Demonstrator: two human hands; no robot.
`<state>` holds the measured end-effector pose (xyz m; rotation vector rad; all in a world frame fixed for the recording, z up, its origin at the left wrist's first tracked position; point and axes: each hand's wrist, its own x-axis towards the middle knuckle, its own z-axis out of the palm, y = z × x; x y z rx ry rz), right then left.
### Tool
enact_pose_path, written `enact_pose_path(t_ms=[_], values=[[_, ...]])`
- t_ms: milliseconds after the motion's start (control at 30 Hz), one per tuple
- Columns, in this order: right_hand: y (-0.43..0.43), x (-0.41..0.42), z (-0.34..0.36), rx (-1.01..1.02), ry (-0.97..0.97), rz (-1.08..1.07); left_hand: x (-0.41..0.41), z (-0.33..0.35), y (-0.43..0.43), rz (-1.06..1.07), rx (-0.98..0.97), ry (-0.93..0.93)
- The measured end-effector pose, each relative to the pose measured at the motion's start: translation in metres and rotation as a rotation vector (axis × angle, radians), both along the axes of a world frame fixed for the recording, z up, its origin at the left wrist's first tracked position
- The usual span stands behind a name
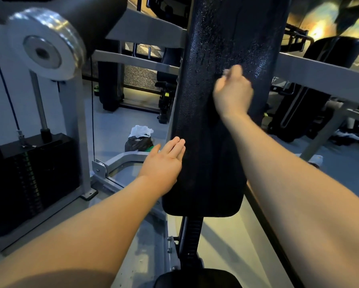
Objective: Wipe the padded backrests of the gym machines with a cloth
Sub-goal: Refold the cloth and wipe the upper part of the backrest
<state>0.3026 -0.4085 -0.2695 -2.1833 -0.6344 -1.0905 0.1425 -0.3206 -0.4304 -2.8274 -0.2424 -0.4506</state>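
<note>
Fingers of the right hand (232, 90) curl against the middle of the backrest (212, 142), blurred. A pale scrap (226, 71) at the fingertips may be the cloth, though I cannot tell. The left hand (164, 163) lies flat, fingers straight, on the backrest's left edge, lower down. Both bare forearms reach forward. The upright pad looks firm yet cushioned, beaded wet, likely slick; steady it by its edge.

backrest (212, 125): black, speckled | frame (311, 76): grey | bag (138, 143): black | weight stack (29, 179): black, green marks
</note>
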Motion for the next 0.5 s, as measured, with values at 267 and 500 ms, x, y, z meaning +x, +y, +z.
enact_pose_path(t_ms=[267,500], values=[[-0.003,0.002,-0.004,-0.245,-0.193,0.048,-0.002,0.004,0.005,-0.011,0.008,0.013],[-0.003,0.01,0.0,0.136,0.013,-0.084,0.0,0.001,0.006,-0.014,0.002,-0.004]])
